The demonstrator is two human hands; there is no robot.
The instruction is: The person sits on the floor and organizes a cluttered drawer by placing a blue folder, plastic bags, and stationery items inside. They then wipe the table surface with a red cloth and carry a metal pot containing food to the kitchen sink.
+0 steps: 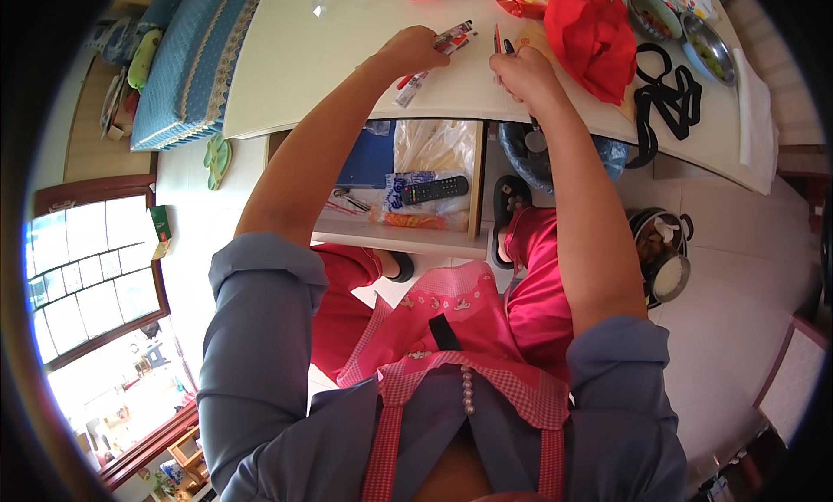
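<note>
My left hand (411, 51) is closed over a bunch of pens (453, 35), some in clear printed wrappers. Their ends stick out past both sides of my fingers, just above the pale tabletop (312, 66). Over the table's front edge, my right hand (528, 76) grips a few upright pens (501, 45), one with a red tip and one black. Below the table edge a drawer (433, 235) is pulled out. It holds a black remote control (435, 189), plastic bags (435, 144), a blue folder-like item (366, 156) and some thin loose items (350, 201).
Red bags (589, 43), a black strap (677, 102), a bowl of food (654, 14) and a metal bowl (709, 50) occupy the table's right. Below stands a bin with a blue liner (612, 154). Pots (660, 241) sit on the floor, right. A blue-covered piece of furniture (189, 66) is left.
</note>
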